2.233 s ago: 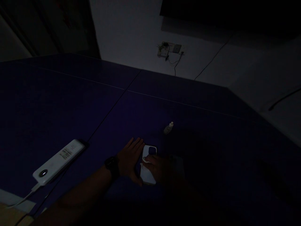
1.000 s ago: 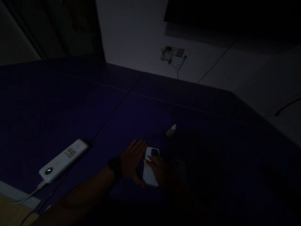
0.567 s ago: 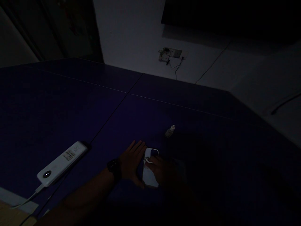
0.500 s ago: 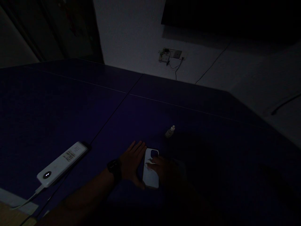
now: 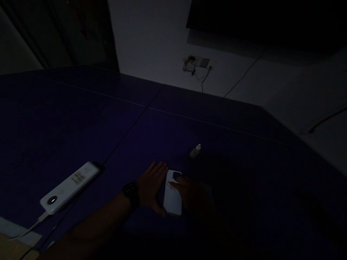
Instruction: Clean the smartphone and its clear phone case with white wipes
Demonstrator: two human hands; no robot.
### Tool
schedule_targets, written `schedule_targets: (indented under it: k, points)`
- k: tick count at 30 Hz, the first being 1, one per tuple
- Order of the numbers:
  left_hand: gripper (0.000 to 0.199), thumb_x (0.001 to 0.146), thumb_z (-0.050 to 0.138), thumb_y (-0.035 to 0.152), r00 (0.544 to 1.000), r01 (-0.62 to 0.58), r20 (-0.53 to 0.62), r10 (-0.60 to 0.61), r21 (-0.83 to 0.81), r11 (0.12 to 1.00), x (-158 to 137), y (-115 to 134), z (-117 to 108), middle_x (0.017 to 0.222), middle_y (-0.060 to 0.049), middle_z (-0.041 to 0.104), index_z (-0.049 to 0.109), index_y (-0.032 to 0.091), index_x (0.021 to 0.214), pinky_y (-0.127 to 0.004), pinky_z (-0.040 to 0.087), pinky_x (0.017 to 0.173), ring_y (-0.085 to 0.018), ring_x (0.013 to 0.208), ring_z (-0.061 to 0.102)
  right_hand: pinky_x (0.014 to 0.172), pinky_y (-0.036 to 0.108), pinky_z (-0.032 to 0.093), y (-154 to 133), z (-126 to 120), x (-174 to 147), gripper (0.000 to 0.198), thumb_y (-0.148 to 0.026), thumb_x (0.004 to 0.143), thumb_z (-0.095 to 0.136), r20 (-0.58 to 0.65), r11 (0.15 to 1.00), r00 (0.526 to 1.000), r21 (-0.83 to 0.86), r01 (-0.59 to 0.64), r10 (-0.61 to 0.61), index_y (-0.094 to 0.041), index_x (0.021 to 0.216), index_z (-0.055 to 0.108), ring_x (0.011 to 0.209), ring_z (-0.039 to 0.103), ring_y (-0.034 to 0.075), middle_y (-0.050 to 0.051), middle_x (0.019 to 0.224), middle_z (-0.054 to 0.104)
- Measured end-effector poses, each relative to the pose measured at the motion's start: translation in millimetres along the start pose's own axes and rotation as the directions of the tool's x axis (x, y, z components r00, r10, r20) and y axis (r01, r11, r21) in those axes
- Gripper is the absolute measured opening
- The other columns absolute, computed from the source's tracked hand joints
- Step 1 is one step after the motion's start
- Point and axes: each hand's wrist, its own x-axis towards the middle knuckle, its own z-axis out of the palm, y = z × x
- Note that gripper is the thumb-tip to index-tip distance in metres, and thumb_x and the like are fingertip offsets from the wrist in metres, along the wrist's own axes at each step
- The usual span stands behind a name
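A pale phone case (image 5: 172, 203) with a dark camera cutout lies flat on the dark blue table. My left hand (image 5: 151, 186), with a dark watch on the wrist, rests open along the case's left side, fingers stretched out and thumb at its lower left corner. Over the upper right part of the case, my right hand (image 5: 185, 189) presses a small white wad (image 5: 170, 185), perhaps tissue, against the surface with closed fingers. Deep shadow covers most of this hand. Just beyond the case lies a small bottle (image 5: 195, 151) with a white cap.
A white power bank (image 5: 69, 188) with a lit display and a plugged-in cable lies at left on the table (image 5: 130, 141). Thin seams cross the tabletop. On the back wall are sockets with cords (image 5: 199, 62), below a large dark screen (image 5: 260, 25).
My right hand's fingers have shifted slightly over the upper part of the case, the white wad now showing more bunched. My left hand stays in place.
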Motion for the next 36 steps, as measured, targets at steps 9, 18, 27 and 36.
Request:
schedule_targets:
  k: [9,18,27,36]
  points:
    - [0.141,0.057,0.049,0.101,1.000,-0.009,-0.022,0.009,0.002,1.000,0,1,1,0.161,-0.026,0.026,0.018,0.006,0.157,-0.062,0.008,0.123,-0.046,0.150,0.022,0.077,0.030,0.052,5,6,-4,0.024,-0.019,0.097,0.059,0.016,0.996,0.999,0.070,0.046,-0.048,-0.029,0.113,0.074,0.095,0.065,0.020,0.004,0.105,0.073]
    - [0.143,0.055,0.053,0.100,1.000,0.003,-0.011,-0.003,-0.018,1.000,0,2,-1,0.161,-0.027,0.027,0.019,0.005,0.157,-0.062,0.008,0.123,-0.047,0.149,0.023,0.079,0.029,0.051,-1,8,-6,0.024,-0.018,0.097,0.059,0.017,0.993,0.995,0.068,0.096,-0.098,-0.028,0.110,0.076,0.098,0.065,0.020,0.004,0.105,0.073]
    - [0.141,0.057,0.054,0.098,0.999,-0.013,-0.032,0.013,-0.005,1.000,1,2,0,0.159,-0.028,0.030,0.020,0.004,0.156,-0.063,0.011,0.122,-0.048,0.148,0.024,0.081,0.031,0.052,1,12,0,0.028,-0.016,0.098,0.055,-0.043,0.996,0.997,0.057,0.063,-0.061,-0.022,0.119,0.072,0.098,0.064,0.021,0.009,0.106,0.071]
    - [0.139,0.060,0.053,0.097,1.000,0.004,-0.021,-0.004,-0.004,1.000,0,2,1,0.161,-0.027,0.025,0.016,0.005,0.157,-0.062,0.009,0.123,-0.047,0.150,0.022,0.078,0.030,0.053,12,11,-9,0.030,-0.023,0.103,0.047,-0.035,0.991,0.992,0.046,-0.123,0.125,-0.026,0.115,0.073,0.092,0.067,0.020,0.007,0.104,0.072]
